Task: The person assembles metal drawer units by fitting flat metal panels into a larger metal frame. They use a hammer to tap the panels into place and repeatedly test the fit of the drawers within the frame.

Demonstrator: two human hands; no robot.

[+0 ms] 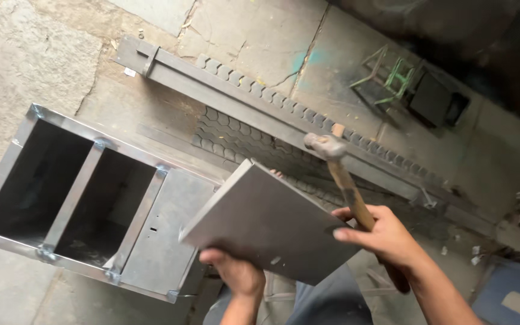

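Far out to the left of both hands a metal frame (85,204) lies on the stone floor (25,72), a long box of grey sheet steel. Its two left compartments are open and dark, with what may be a few scraps at the bottom, though the shadow makes that hard to tell; its right section is closed by a flat plate.

The left hand (236,271) comes up from the lower edge, its grip pinching the near edge of a flat grey metal panel (272,222), thumb on top and fingers hidden underneath. The panel is tilted, its long axis running from lower right up to the upper left, and its left corner is close above the frame's closed end.

Just right of it, the right hand (386,238) is wrapped tightly round the wooden handle of a hammer (341,174). The handle points up and left, the steel head above the panel's far edge.

Beyond both hands a long steel rail (260,102) crosses the floor diagonally. Up to the right stands a green wire stool (389,75).
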